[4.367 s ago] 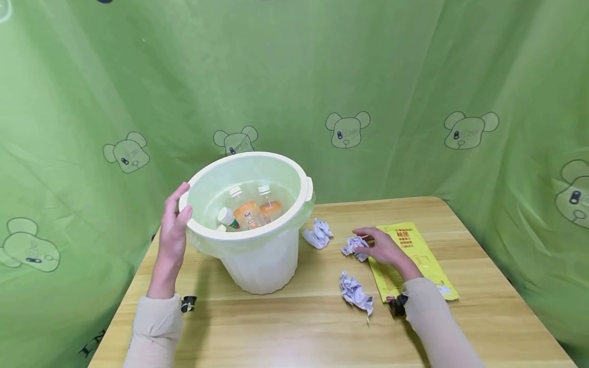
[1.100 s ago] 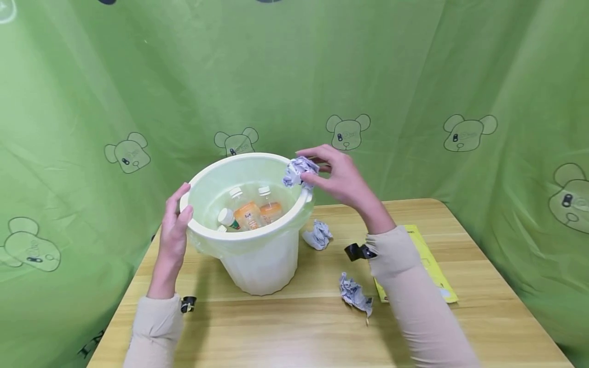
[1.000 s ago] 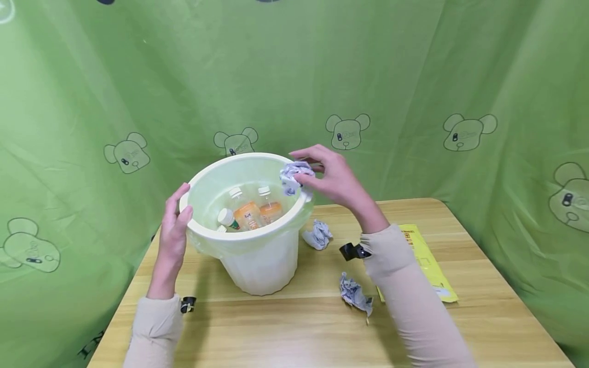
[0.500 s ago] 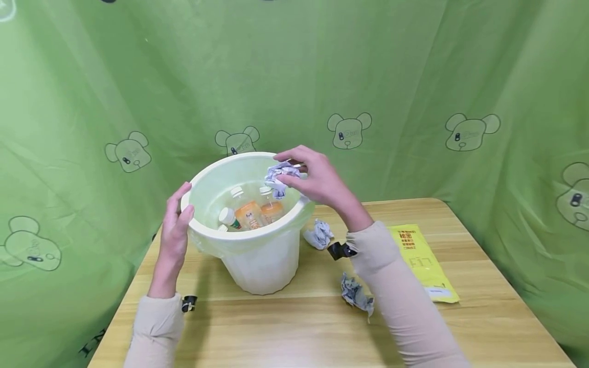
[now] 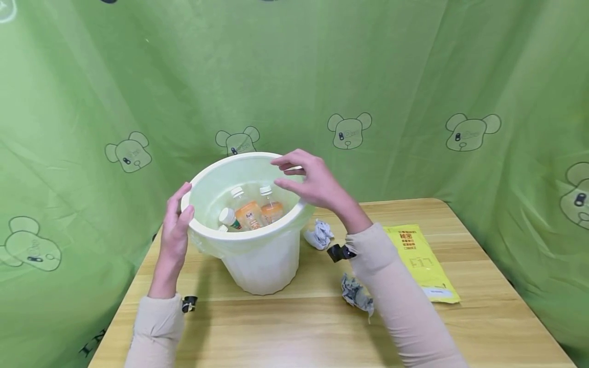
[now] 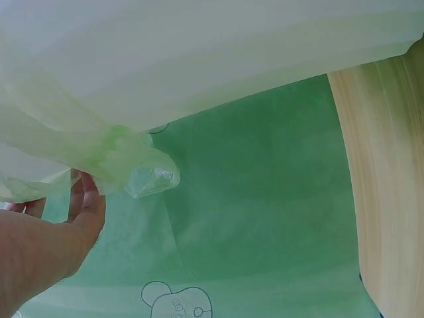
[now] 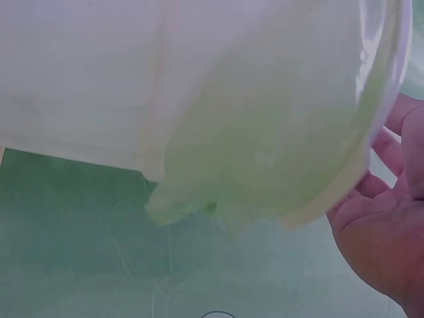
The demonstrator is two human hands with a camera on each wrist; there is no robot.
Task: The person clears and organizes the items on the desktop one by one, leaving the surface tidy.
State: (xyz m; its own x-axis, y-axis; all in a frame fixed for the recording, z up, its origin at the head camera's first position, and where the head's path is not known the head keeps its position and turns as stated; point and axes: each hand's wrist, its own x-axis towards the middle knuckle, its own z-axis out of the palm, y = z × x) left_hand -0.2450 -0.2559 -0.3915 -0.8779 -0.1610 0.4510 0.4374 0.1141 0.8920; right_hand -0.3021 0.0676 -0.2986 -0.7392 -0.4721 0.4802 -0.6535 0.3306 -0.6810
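Observation:
A white trash can (image 5: 261,266), lined with a pale green bag (image 5: 216,246), stands tilted on the table. My left hand (image 5: 175,232) grips its rim at the left, thumb inside; in the left wrist view the left hand (image 6: 56,242) is partly behind the bag. Over the right rim, my right hand (image 5: 317,181) has its fingers spread with nothing between them. Inside lie bottles with white caps, among them an orange-labelled bottle (image 5: 249,214), another orange-labelled bottle (image 5: 272,208) and a green-labelled bottle (image 5: 228,218). The paper ball lately held is out of sight.
One crumpled paper ball (image 5: 319,235) lies just right of the can, another crumpled paper (image 5: 356,295) nearer the front beside my right forearm. A flat yellow mailer (image 5: 425,266) lies on the right of the wooden table (image 5: 276,332). Green curtains (image 5: 391,66) surround it.
My right hand picked up a crumpled paper ball beside the yellow mailer, carried it left over the can, and let it go. My left hand has stayed on the rim.

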